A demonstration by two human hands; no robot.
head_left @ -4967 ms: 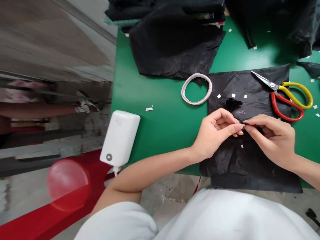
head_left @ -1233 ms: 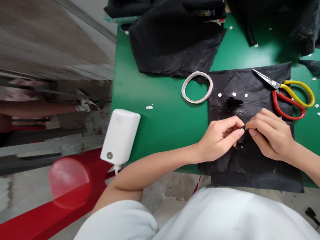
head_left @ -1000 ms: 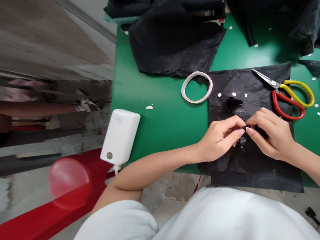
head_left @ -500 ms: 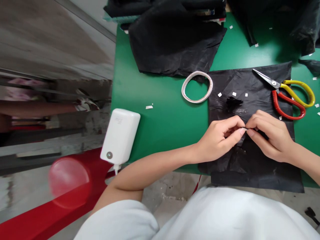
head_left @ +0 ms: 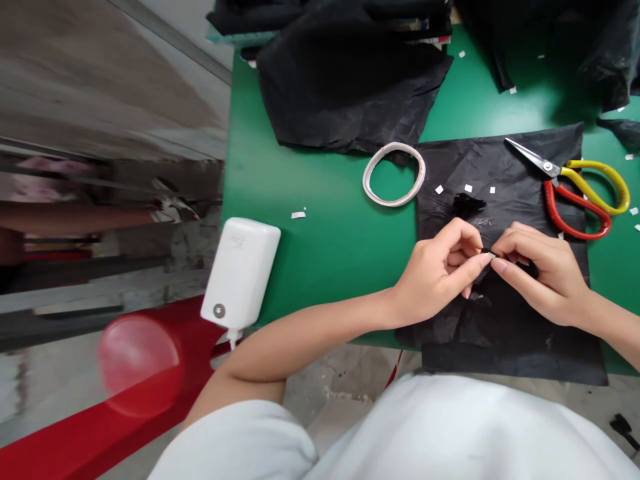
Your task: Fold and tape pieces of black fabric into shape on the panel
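Note:
Fingertip to fingertip, my left hand (head_left: 443, 267) and my right hand (head_left: 545, 270) pinch a small black piece (head_left: 489, 252) between them. A pale bit shows at the pinch; its exact kind is too small to make out. Both hands are just above a black sheet (head_left: 515, 357) lying over the table's front edge. Beyond my fingers, a small black scrap (head_left: 468, 205) and several white squares (head_left: 468, 188) lie on the sheet. Scissors (head_left: 549, 167) with one yellow and one red handle rest to the right. A roll of tape (head_left: 367, 180) lies at the sheet's left edge.
The green table (head_left: 325, 267) carries a white power bank (head_left: 243, 267) with a cable at its left edge. Black material (head_left: 350, 100) is heaped at the back. A red stool (head_left: 165, 367) stands at the left. Another person's leg (head_left: 75, 219) shows farther left.
My left hand's index finger has lifted and bent higher, and its thumb has shifted slightly right. More of the black piece shows between the fingertips. The scissors and tape have not moved.

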